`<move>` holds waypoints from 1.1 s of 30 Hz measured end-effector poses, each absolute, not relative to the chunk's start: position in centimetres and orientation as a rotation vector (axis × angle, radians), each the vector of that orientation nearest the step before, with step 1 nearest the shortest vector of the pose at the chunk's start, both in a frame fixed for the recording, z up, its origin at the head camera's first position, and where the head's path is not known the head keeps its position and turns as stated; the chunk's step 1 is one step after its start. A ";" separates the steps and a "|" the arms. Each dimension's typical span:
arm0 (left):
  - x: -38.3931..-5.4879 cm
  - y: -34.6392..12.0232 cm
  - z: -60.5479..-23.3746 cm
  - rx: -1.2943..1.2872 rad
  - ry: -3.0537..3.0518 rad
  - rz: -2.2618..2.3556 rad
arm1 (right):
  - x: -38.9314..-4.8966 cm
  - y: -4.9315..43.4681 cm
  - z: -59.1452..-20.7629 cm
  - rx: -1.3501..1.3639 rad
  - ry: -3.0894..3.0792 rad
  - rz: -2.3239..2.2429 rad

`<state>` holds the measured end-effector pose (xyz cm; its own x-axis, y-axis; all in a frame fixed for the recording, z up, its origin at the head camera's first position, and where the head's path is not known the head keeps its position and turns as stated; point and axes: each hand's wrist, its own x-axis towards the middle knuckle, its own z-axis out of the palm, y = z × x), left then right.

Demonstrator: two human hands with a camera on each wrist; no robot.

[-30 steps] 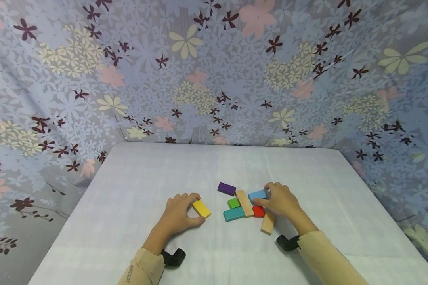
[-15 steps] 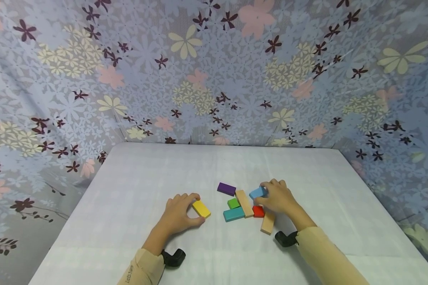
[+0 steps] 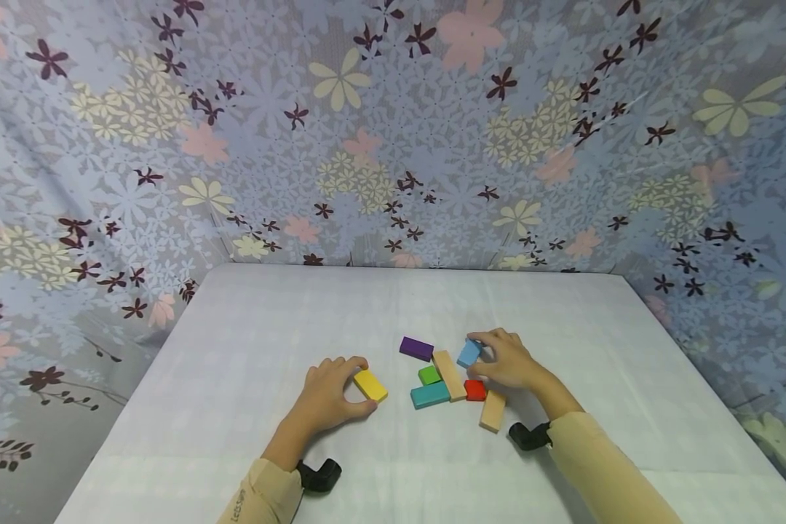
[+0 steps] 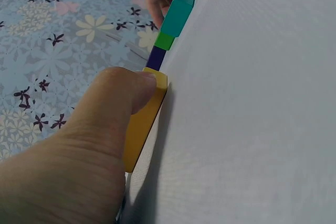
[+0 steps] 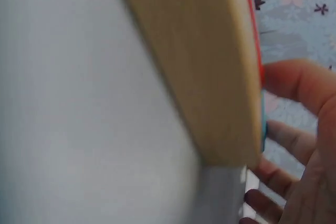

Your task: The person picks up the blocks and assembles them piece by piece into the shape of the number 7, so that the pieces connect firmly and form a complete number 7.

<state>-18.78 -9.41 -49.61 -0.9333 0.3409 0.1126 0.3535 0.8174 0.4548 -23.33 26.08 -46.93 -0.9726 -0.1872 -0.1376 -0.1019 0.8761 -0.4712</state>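
In the head view my left hand (image 3: 326,397) holds a yellow block (image 3: 370,386) by its ends, between thumb and fingers. The left wrist view shows the thumb pressed on one end of that yellow block (image 4: 145,124). My right hand (image 3: 509,362) pinches a light blue block (image 3: 469,353) between thumb and fingertips, behind a red block (image 3: 474,390). A plain wooden block (image 3: 493,411) lies under the right wrist side and fills much of the right wrist view. Another wooden block (image 3: 449,375) stands between the red block and the teal block (image 3: 429,395).
A green block (image 3: 429,375) lies against the teal one. Farther back is a purple block (image 3: 416,348), near the end of the long wooden block. The white-covered table (image 3: 314,306) ends at a flowered cloth (image 3: 393,145) behind.
The right hand has shifted slightly left and away from me, and the light blue block has turned to a steeper angle with it. The left hand and yellow block have stayed put.
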 end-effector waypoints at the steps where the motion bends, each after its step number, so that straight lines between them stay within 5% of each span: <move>1: -18.8 -9.4 -49.6 -0.567 -2.970 -0.751 | -23.4 26.2 -47.0 -0.225 2.850 -0.727; 33: -18.7 -9.4 -49.7 -0.558 -2.970 -0.755 | -22.7 30.3 -47.4 -0.226 2.880 -0.702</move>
